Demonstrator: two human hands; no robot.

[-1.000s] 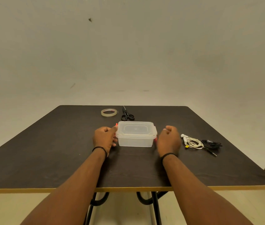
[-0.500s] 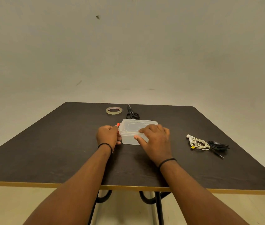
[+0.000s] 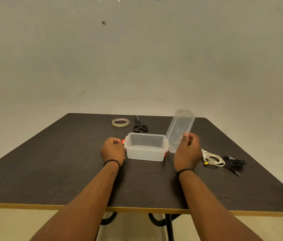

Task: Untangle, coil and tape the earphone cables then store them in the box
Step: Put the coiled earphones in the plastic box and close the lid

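A clear plastic box (image 3: 145, 154) with orange clips stands open and empty at the table's middle. My left hand (image 3: 113, 150) rests curled against the box's left end, by the orange clip. Right of the box, my right hand (image 3: 187, 152) holds the clear lid (image 3: 179, 130) tilted upright above the table. A tangle of white earphones (image 3: 212, 159) lies to the right of that hand, and black earphones (image 3: 234, 161) lie just beyond them, touching.
A roll of clear tape (image 3: 120, 122) and black scissors (image 3: 139, 126) lie behind the box near the far edge of the dark table (image 3: 50, 162). A pale wall rises behind the table.
My right hand went from beside the box onto the lid, then lifted the lid off and carried it to the right. The box now stands open. My left hand stayed at its left end.
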